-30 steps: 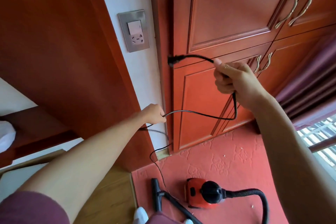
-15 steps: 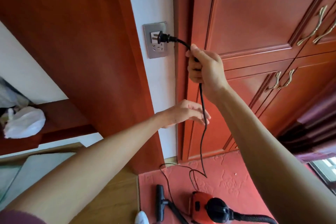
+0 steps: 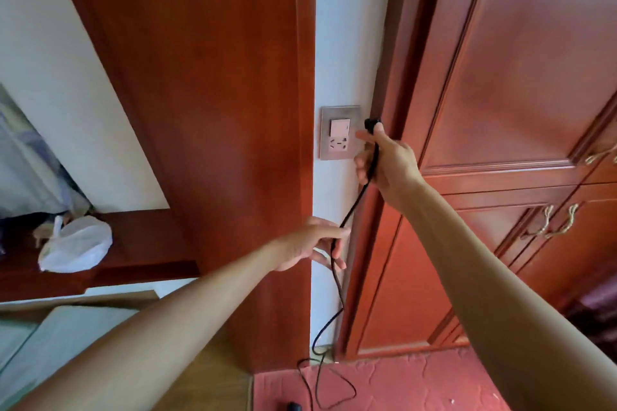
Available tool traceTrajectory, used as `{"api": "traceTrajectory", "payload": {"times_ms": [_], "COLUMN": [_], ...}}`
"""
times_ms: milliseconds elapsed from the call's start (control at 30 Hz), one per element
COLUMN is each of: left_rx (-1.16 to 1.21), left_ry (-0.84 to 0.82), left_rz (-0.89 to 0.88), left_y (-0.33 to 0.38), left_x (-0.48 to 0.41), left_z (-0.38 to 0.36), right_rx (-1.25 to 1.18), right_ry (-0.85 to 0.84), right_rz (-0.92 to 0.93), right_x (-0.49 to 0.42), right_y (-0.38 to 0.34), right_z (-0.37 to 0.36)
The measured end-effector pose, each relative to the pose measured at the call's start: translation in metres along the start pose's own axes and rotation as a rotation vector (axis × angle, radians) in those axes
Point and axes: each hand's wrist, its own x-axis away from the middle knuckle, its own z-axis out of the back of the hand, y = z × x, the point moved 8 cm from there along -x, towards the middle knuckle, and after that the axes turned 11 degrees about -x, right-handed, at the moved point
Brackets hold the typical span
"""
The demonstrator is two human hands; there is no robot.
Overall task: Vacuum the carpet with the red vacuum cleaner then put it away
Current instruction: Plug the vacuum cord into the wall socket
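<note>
At my feet the red carpet (image 3: 417,384) meets a strip of wooden floor (image 3: 207,374), and the black cord (image 3: 338,290) lies on the carpet in slack loops. Of the red vacuum cleaner I get only this cord; a small dark shape (image 3: 293,406) sits at the bottom edge, too cut off for me to call.

Follow the cord up and here's the left hand (image 3: 309,243), the lower and nearer one. Its fingers are nearly straight and the cord runs between them in a loose touch, no real grip that I can see. Up it runs, taut, to the right hand (image 3: 387,163), and that one is clamped: fingers curled round the cord, thumb pressed on the black plug (image 3: 371,123). The hands are apart, one above the other.

The plug sits at the right edge of the wall socket (image 3: 340,132), level with its white switch, not in the holes below. The socket is on a narrow white wall strip (image 3: 347,27) between a wooden door frame (image 3: 217,77) and a tall wooden wardrobe (image 3: 500,77) with brass handles (image 3: 547,222). Far left, a white plastic bag (image 3: 75,243) rests on a wooden shelf (image 3: 147,264).
</note>
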Motion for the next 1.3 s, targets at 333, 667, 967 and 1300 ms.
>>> {"api": "traceTrajectory", "payload": {"times_ms": [333, 667, 967, 1300], "left_rx": [-0.096, -0.231, -0.220, -0.231], "left_ry": [0.038, -0.091, -0.122, -0.119], "left_rz": [0.108, 0.153, 0.138, 0.145], "left_y": [0.000, -0.009, -0.004, -0.005], "left_x": [-0.016, -0.030, -0.033, -0.030], "left_z": [0.036, 0.047, 0.052, 0.053], "right_rx": [0.370, 1.119, 1.356, 1.485], "right_ry": [0.157, 0.270, 0.303, 0.335], "right_rz": [-0.242, 0.083, 0.221, 0.259], "right_x": [-0.047, -0.059, -0.053, -0.047], "right_y": [0.043, 0.031, 0.021, 0.024], "right_z": [0.019, 0.010, -0.001, -0.012]}}
